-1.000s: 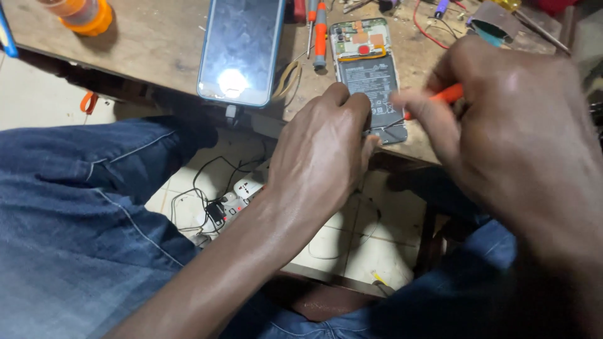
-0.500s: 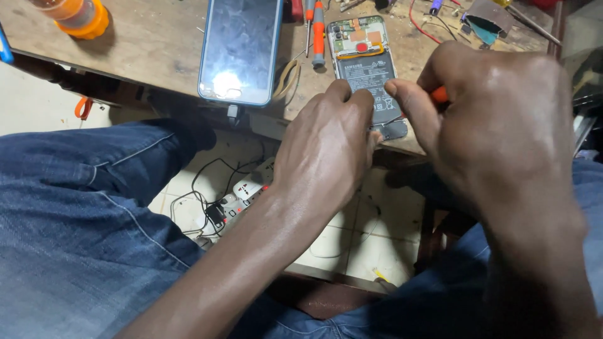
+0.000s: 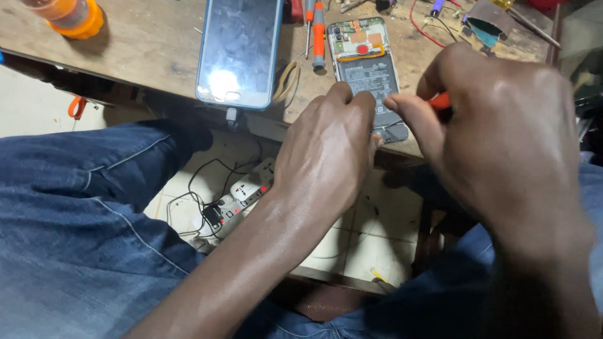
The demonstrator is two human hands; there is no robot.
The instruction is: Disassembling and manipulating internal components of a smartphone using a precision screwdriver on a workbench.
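- At a worn wooden workbench [image 3: 157,44] in the upper part of the frame, a person works on an opened phone [image 3: 367,69] with its back cover off, battery and circuit board exposed.
- The opened phone lies flat near the bench's front edge, upper centre of the frame, just right of a second phone [image 3: 239,50] lying screen-up with a cable plugged in.
- The left hand [image 3: 323,157] curls its fingers onto the lower end of the opened phone, bracing it against the bench.
- The right hand [image 3: 502,144] is closed in a pinch around an orange-handled tool [image 3: 441,100]; its tip is hidden behind the fingers.
- The step in hand appears to be work at the phone's bottom end, likely prying or unscrewing; the next move calls for a steady brace and fine pressure at the tip.
- The phone's long axis runs top to bottom in the frame, tilted slightly, camera end toward the top edge and bottom end toward the person.
- An orange screwdriver [image 3: 319,34] lies between the two phones; a power strip [image 3: 248,188] sits on the floor below.
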